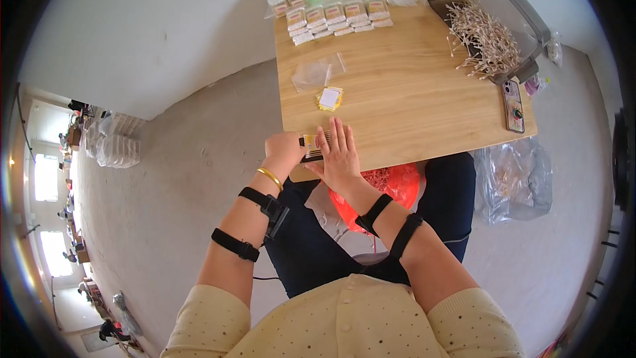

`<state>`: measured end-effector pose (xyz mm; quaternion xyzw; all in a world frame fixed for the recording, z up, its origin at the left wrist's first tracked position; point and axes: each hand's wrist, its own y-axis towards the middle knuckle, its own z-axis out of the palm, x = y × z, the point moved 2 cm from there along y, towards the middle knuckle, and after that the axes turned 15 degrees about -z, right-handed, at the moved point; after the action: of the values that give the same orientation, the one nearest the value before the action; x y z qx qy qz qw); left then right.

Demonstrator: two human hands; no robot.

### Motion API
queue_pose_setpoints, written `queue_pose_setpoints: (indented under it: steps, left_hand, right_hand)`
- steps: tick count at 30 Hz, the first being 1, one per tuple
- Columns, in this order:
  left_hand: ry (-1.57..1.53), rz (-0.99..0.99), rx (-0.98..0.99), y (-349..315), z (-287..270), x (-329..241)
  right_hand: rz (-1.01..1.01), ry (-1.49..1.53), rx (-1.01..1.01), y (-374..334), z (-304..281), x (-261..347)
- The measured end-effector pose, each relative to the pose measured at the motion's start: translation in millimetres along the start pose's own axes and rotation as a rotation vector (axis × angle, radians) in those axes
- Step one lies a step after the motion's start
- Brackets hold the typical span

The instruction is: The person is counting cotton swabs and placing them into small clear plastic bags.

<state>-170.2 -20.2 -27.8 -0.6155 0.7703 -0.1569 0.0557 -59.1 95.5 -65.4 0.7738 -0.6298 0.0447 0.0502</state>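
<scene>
At the near left corner of the wooden table, my left hand [283, 150] is closed around the left side of a small black holder [310, 157]. A yellow printed card [309, 144] shows in the holder, with thin dark and pale stripes beside it that I cannot make out fully. My right hand [339, 160] lies over the holder's right part, fingers stretched out and flat, hiding much of it. Just beyond the hands sits a small stack of yellow-edged cards [329, 99]. Clear plastic bags [313, 75] lie behind the cards.
Packed bundles of cotton swabs [336, 13] stand in rows at the table's far left. Loose swabs [489, 40] fill a grey clear bin [523, 10] at far right. A phone [513, 107] lies near the right edge. Below the table hangs a red bag [405, 189].
</scene>
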Motion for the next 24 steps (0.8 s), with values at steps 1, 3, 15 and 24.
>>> queue_pose_setpoints:
  steps: [1, 3, 15, 24]
  left_hand:
    - [-0.039, -0.004, 0.027, 1, 0, 5]
    - [-0.118, -0.012, 0.083, 2, 0, 14]
    - [-0.354, -0.067, 0.148, 6, 10, 35]
    - [-0.393, -0.037, 0.118, -1, 6, 33]
  right_hand:
    - [-0.005, 0.01, -0.004, 0, 0, 0]
    - [-0.018, 0.03, -0.01, 0, 0, 0]
    - [-0.071, 0.05, -0.028, 5, 6, 9]
    - [-0.05, 0.011, 0.026, 9, 5, 19]
